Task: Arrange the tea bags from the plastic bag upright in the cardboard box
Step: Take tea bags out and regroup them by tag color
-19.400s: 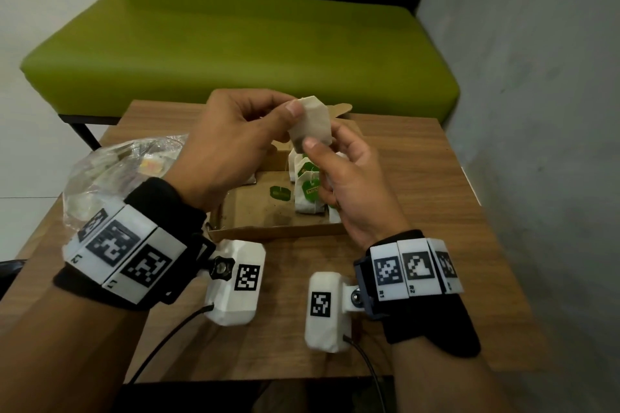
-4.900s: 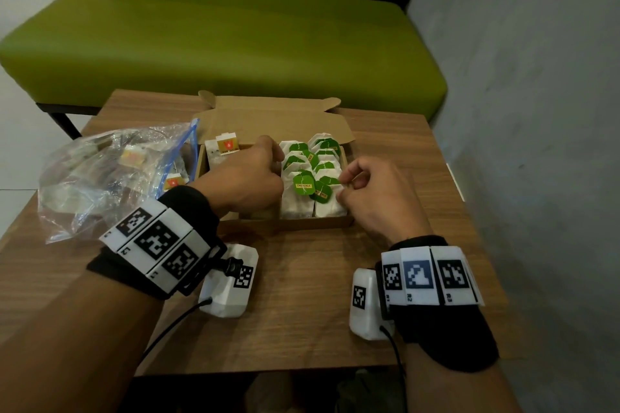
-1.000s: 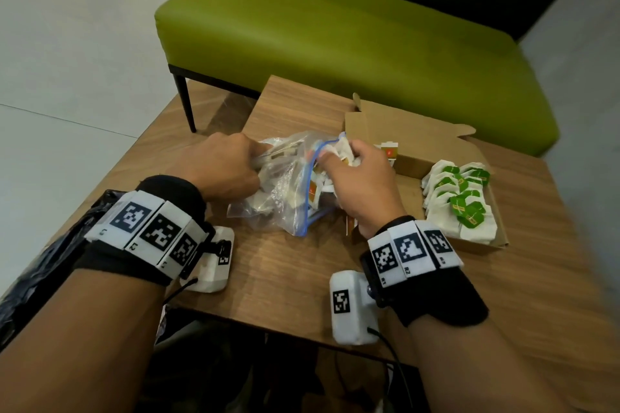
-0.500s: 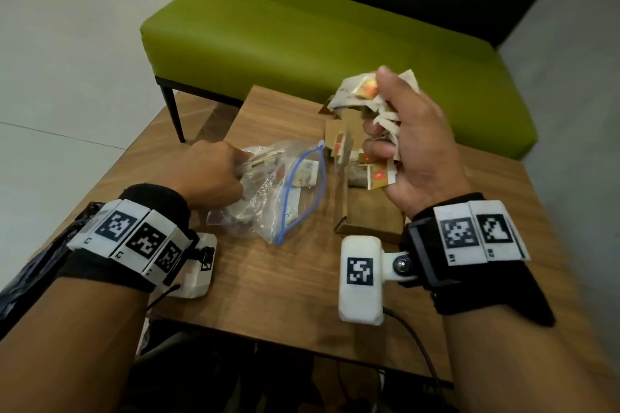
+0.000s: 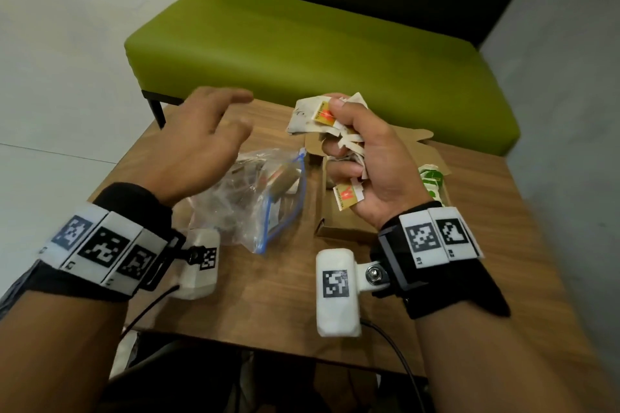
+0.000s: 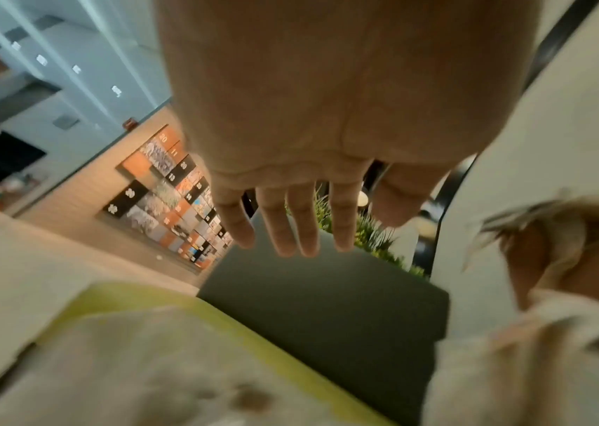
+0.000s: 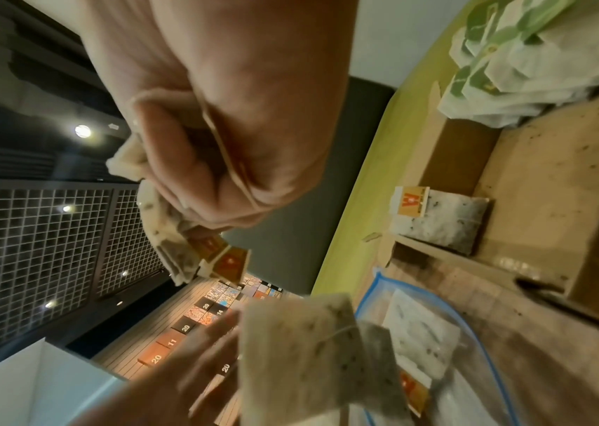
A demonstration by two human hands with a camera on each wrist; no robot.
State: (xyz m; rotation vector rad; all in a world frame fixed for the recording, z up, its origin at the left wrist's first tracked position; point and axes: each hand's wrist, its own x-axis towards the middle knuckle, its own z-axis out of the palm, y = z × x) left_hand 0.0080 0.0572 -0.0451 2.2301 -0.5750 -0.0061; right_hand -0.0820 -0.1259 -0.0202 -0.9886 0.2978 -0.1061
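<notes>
My right hand (image 5: 355, 157) is raised above the cardboard box (image 5: 349, 228) and grips a bunch of tea bags (image 5: 318, 114) with orange tags. In the right wrist view the bunch of tea bags (image 7: 178, 253) sticks out past my curled fingers (image 7: 218, 178). My left hand (image 5: 204, 141) hovers open above the clear plastic bag (image 5: 255, 198), fingers spread, holding nothing; the left wrist view shows its straight fingers (image 6: 291, 224). The plastic bag lies on the table left of the box with more tea bags inside. Green-tagged tea bags (image 5: 434, 178) stand in the box's right side. One orange-tagged tea bag (image 7: 436, 222) leans in the box's far corner.
The wooden table (image 5: 285, 292) carries the bag and the box. A green bench (image 5: 318, 54) stands behind it, with a grey wall (image 5: 570, 111) to the right. A black cable (image 5: 399, 355) trails from my right wrist camera over the table's near edge.
My left hand let go of the plastic bag and rose above it with fingers spread. My right hand still grips the bunch of tea bags over the box.
</notes>
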